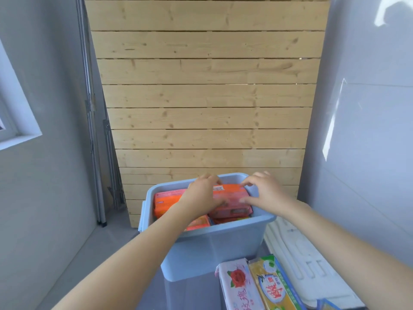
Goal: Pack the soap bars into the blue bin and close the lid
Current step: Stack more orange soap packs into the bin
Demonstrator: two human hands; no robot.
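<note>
The blue bin (pixel 207 249) stands open in front of me, filled with orange soap packs. The topmost orange soap pack (pixel 232 199) lies across the top of the pile. My left hand (pixel 202 190) rests on its left part with fingers curled over the far edge. My right hand (pixel 264 191) pinches its right end near the bin's far right corner. Another orange pack (pixel 165 201) lies at the left inside, and smaller ones (pixel 199 222) show beneath. A pink rose-printed soap pack (pixel 240 285) and a yellow soap pack (pixel 273 287) lie in front of the bin at the lower right.
A white lid-like plastic panel (pixel 306 265) lies to the right of the bin. A pale wooden slat panel (pixel 207 97) leans on the wall behind. Metal poles (pixel 98 164) stand at the left. Grey walls close in on both sides.
</note>
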